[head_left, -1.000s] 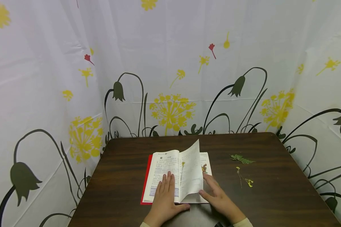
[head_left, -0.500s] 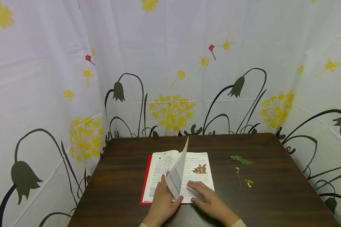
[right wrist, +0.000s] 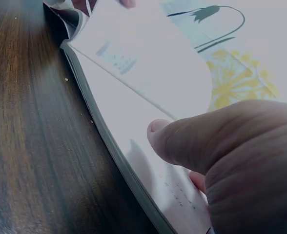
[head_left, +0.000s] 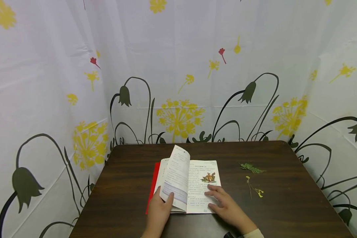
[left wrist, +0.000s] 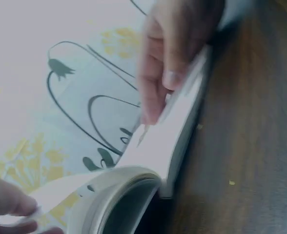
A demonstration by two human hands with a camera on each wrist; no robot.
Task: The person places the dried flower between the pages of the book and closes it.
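An open book (head_left: 202, 202) with printed pages lies on the table, a red edge (head_left: 154, 181) showing along its left side. My left hand (head_left: 158, 209) pinches a raised leaf (head_left: 178, 170) near its lower left corner, thumb on the printed face. This leaf curves up over the left half. In the left wrist view the left hand (left wrist: 9, 204) has the paper between thumb and fingers, and the pages (left wrist: 129, 195) bow beside it. My right hand (head_left: 226, 203) rests on the right page below a coloured picture (head_left: 209, 177), fingers loosely bent. Its thumb (right wrist: 182, 141) lies over the paper in the right wrist view.
Right of the book, a green fern sprig (head_left: 252, 168) and a thin stem with yellow flowers (head_left: 258, 191) lie on the dark wooden table (head_left: 288, 211). A white curtain (head_left: 178, 66) printed with flowers hangs behind the table.
The leaf has swung over from right to left, uncovering the right page with its picture. My left hand has shifted left and taken the leaf's edge; my right hand has moved onto the right page.
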